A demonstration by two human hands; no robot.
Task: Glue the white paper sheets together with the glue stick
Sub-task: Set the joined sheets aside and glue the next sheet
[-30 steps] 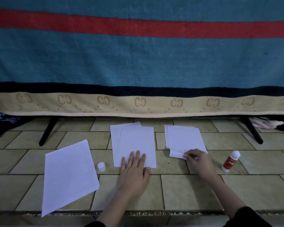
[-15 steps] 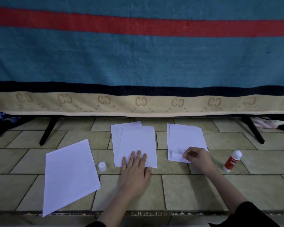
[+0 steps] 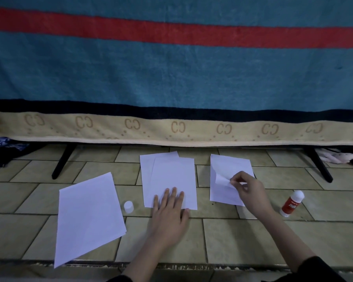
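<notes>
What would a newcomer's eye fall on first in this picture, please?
Probably the teal blanket with a red stripe filling the upper half. Below it, on the tiled floor, the right hand pinches up a corner of the right paper stack, while the left hand presses flat on the middle sheets.

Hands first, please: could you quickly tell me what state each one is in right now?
Left hand: open, fingers straight, pressing flat on the middle paper stack.
Right hand: closed, pinching the lifted corner of the top sheet of the right stack.
</notes>
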